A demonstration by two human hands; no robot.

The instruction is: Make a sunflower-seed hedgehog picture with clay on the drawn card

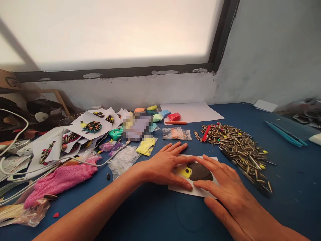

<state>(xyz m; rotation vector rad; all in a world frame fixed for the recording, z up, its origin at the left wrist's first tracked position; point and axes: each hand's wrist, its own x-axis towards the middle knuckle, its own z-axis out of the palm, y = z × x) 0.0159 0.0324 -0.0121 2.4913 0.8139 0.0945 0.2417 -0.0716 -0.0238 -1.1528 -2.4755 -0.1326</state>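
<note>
A small white card lies on the blue table in front of me. On it sits a flat clay shape, its larger part dark grey and its left end yellow with a dark dot. My left hand rests over the card's left side, fingers spread, the thumb below the yellow end. From the right, my right hand reaches over the card with fingers stretched apart, the fingertips near the edge of the dark clay. Neither hand grips anything. Part of the card is hidden under both hands.
Striped sunflower seeds lie piled at right, with a red strip on top. Seed-covered cards, a pink cloth and a white cable fill the left. Behind are clay packets and a white sheet.
</note>
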